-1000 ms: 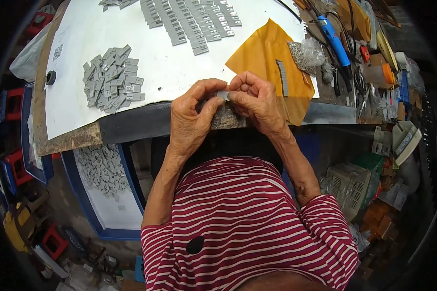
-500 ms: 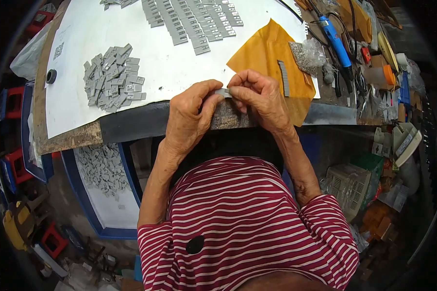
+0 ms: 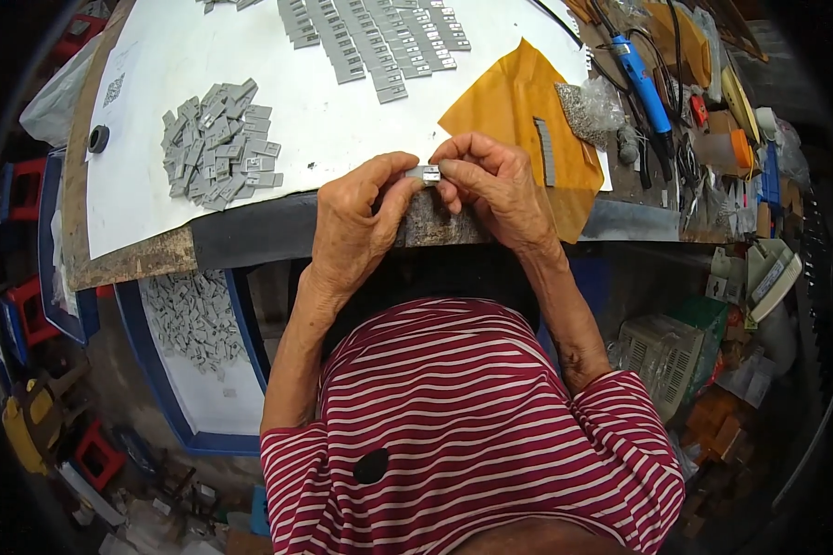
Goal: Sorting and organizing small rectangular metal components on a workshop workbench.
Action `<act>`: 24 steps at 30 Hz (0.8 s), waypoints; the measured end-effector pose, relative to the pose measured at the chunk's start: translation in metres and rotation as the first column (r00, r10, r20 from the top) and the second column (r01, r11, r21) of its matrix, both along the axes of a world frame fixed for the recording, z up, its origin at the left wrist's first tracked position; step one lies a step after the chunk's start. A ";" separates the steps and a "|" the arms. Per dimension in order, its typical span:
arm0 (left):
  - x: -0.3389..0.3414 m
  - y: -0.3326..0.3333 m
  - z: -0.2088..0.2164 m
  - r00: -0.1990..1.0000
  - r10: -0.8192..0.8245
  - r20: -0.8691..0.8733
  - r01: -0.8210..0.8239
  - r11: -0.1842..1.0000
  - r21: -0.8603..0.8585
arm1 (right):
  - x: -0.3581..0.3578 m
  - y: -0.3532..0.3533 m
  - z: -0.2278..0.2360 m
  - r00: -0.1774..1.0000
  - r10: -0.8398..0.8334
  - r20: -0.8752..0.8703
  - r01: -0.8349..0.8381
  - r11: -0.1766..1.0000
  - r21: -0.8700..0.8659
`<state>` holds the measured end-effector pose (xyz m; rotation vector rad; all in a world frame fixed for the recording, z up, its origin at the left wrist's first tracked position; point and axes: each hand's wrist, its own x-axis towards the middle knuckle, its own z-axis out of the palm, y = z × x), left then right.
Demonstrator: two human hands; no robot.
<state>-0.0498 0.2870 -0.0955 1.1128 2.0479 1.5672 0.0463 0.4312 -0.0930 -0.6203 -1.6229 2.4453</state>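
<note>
Between my two hands, just above the table's front edge, is a small flat grey piece (image 3: 426,173) with a bright metallic part showing on its right half. My left hand (image 3: 366,208) pinches its left end between thumb and fingers. At the right end, the thumb and forefinger of my right hand (image 3: 495,185) close on its edge, the other fingers curled beneath. Similar grey pieces lie in a loose heap (image 3: 217,148) to the left. Overlapping rows of grey pieces with metallic parts (image 3: 370,42) cover the far middle of the white sheet (image 3: 333,120).
Orange-brown paper (image 3: 495,102) on the right carries a narrow grey strip (image 3: 544,153) and a plastic bag of tiny metal bits (image 3: 583,111). Beyond lies a blue-handled corded tool (image 3: 640,79). A black ring (image 3: 98,140) sits far left. Below, a blue tray (image 3: 180,407) holds more grey pieces.
The piece has turned so that its metallic part now faces up. My right fingers have shifted slightly toward its right edge; my left hand keeps its pinch.
</note>
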 end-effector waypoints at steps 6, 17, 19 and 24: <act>0.001 -0.001 -0.004 0.999 0.025 -0.025 -0.025 1.000 0.011 | -0.002 -0.002 -0.005 0.999 -0.022 -0.037 0.022 1.000 0.000; -0.004 0.000 -0.002 0.935 0.015 -0.353 -0.011 1.000 0.012 | -0.007 -0.004 0.000 1.000 -0.022 -0.013 0.024 0.977 0.212; -0.005 0.000 -0.001 0.921 0.007 -0.389 -0.015 1.000 -0.016 | -0.008 -0.004 0.000 0.999 -0.048 0.010 0.044 0.975 0.220; -0.017 0.000 0.001 0.921 0.039 -0.388 -0.060 0.997 -0.043 | -0.012 -0.008 0.000 0.993 -0.117 -0.016 0.116 0.951 0.287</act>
